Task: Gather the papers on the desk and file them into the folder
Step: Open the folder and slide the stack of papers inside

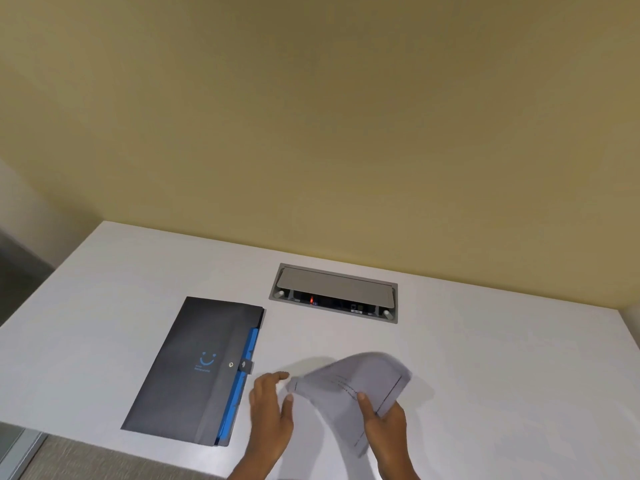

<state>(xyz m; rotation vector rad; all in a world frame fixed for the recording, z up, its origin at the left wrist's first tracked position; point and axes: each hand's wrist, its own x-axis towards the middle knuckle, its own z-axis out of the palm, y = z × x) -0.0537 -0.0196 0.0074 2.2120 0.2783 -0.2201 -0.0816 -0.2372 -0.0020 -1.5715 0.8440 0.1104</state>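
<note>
A dark grey folder [194, 372] with a blue smiley print, a snap flap and blue inner dividers lies closed on the white desk [485, 358], left of centre. Right of it, my right hand [384, 424] grips a curled, blurred bundle of white papers [349, 382] with faint printed lines, lifted off the desk surface. My left hand [272, 410] hovers between the folder and the papers, fingers spread, its thumb close to the papers' left edge; whether it touches them I cannot tell.
A recessed grey power and cable box [334, 293] with a hinged lid sits in the desk near the yellow wall. The desk's left edge drops off to a grey floor. The desk's front edge runs just under the folder.
</note>
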